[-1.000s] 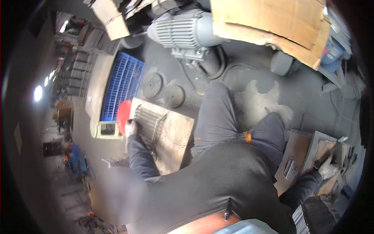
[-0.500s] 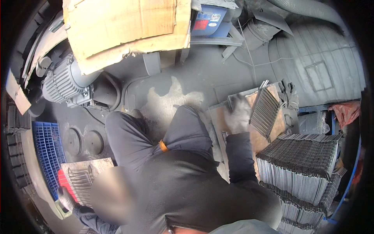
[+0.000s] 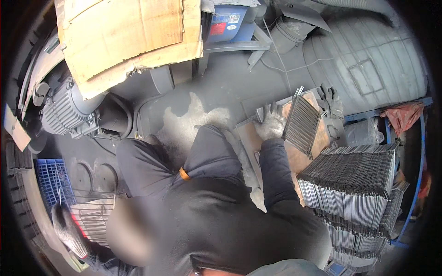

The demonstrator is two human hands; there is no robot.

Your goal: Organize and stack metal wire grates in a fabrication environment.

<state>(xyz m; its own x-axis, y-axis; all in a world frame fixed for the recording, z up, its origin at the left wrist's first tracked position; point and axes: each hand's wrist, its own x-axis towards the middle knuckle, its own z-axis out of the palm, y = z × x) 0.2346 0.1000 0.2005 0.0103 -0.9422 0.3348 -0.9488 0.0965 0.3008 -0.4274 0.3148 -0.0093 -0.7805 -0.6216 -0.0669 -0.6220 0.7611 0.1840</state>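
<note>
At the lower left, my left hand (image 3: 68, 231) in a grey work glove grips the near-side edge of a wire rack (image 3: 93, 212). The rack is tilted over a pale board and something red; its right part is hidden behind a blurred area. On the right, my gloved right hand (image 3: 270, 125) has its fingers spread and holds nothing. It is over a wooden board (image 3: 248, 138), just left of a small pile of wire racks (image 3: 304, 122) lying at a slant. Whether the palm presses on the board I cannot tell.
Tall stacks of wire racks (image 3: 347, 179) stand at the right, by a blue metal frame (image 3: 420, 170). Loose gloves (image 3: 332, 101) lie beyond the pile. A motor (image 3: 69, 110), cardboard (image 3: 133, 37) and a blue plastic crate (image 3: 54, 177) are around the left and far sides.
The wire rack in my left hand has risen and tilted. My right hand, blurred before beside the pile, now shows spread fingers. The whole view has shifted slightly.
</note>
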